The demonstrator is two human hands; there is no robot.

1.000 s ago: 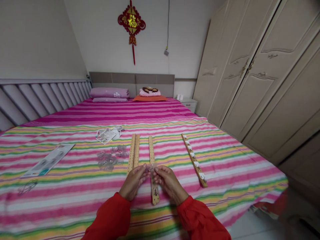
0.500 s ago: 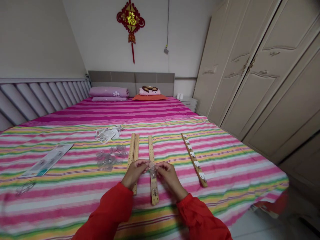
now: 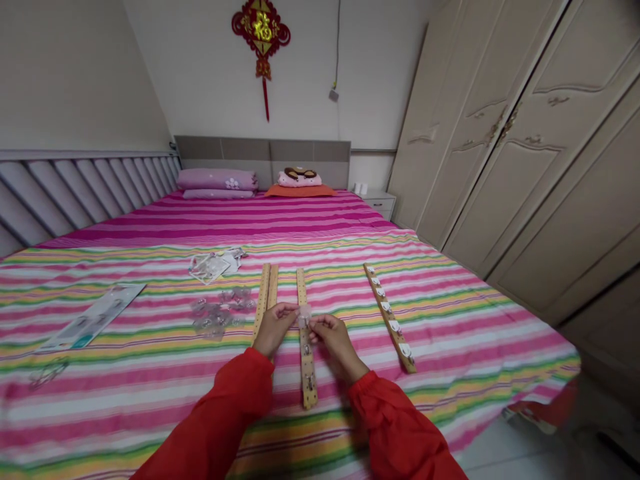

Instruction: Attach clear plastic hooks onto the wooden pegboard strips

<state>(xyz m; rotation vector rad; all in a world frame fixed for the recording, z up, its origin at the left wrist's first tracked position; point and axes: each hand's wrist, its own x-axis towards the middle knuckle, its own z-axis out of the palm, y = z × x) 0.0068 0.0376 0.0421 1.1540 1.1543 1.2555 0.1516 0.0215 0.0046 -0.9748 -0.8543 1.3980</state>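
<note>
My left hand pinches the edge of a clear plastic adhesive hook, held over a narrow wooden strip with small holes. My right hand is closed at the hook's other side, its thumb and fingertips together; whether it grips the hook I cannot tell. Nearer me on the same strip sit two more clear hooks with metal prongs. Two other wooden strips lie side by side just left, partly hidden by my left hand.
A pile of clear hooks lies on the striped bedspread at left, with plastic packaging behind it. Further left are a flat hook package and a wire loop. At right lies a wooden strip with several white hooks.
Both hands have moved slightly away from me along the strip, carrying the clear hook farther up. The view has shifted a little.
</note>
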